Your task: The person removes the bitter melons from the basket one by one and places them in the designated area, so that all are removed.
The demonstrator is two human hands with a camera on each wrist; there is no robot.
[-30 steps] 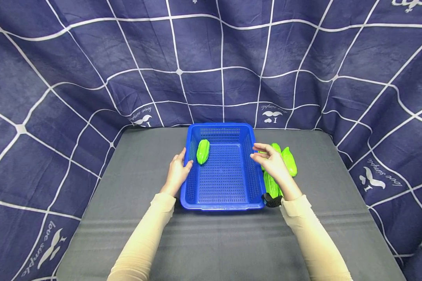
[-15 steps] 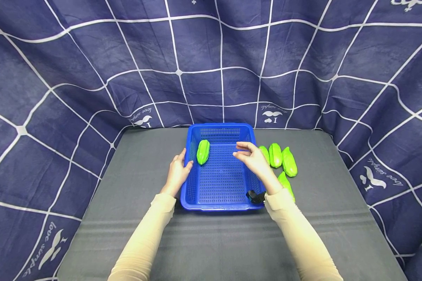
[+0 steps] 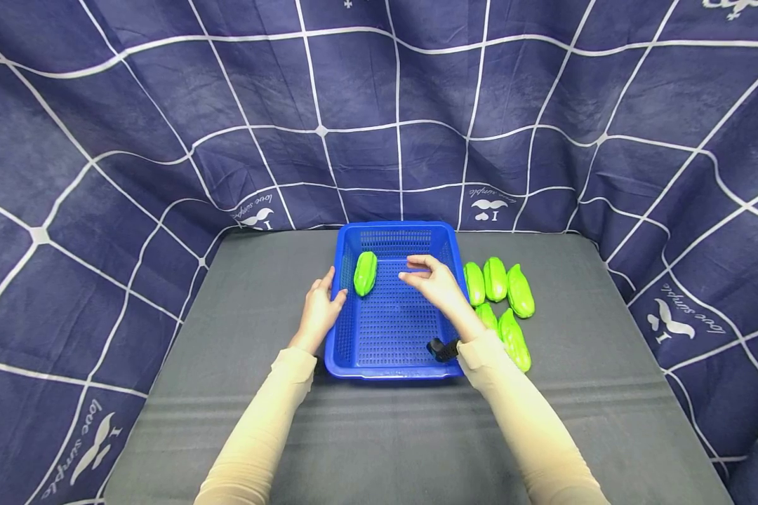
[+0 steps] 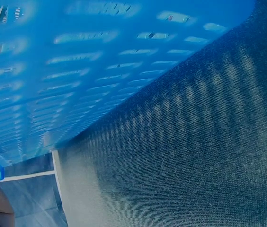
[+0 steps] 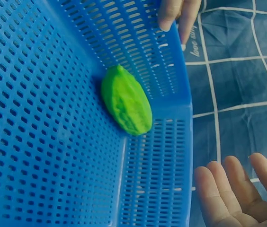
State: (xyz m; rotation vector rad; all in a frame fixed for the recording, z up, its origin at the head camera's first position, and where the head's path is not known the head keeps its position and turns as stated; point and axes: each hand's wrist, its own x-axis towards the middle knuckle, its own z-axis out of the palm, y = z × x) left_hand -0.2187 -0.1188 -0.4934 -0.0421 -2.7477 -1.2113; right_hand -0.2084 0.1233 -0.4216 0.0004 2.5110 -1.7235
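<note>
A blue perforated plastic basket (image 3: 391,372) stands on the grey table. My left hand (image 3: 318,312) pinches its left rim, thumb inside and fingers outside. One bright green, ridged bitter melon (image 3: 365,273) lies along the left wall inside the basket, also seen in the right wrist view as a bumpy green bitter melon (image 5: 126,101). Over the right half of the basket is my right hand (image 3: 439,286), fingers loosely bent, thumb apart from them, holding nothing. The left wrist view shows the basket's slotted outer wall (image 4: 76,66) close up, with a fingertip at its rim.
Several more green bitter melons (image 3: 521,291) lie on the table just right of the basket, in two rough rows. The right forearm partly covers the nearer ones. A dark blue curtain (image 3: 366,91) with white lines hangs behind and at both sides of the table (image 3: 246,315).
My right hand has moved left, from above the basket's right rim to over its interior, uncovering the bitter melons on the right. My left hand and the basket have stayed put.
</note>
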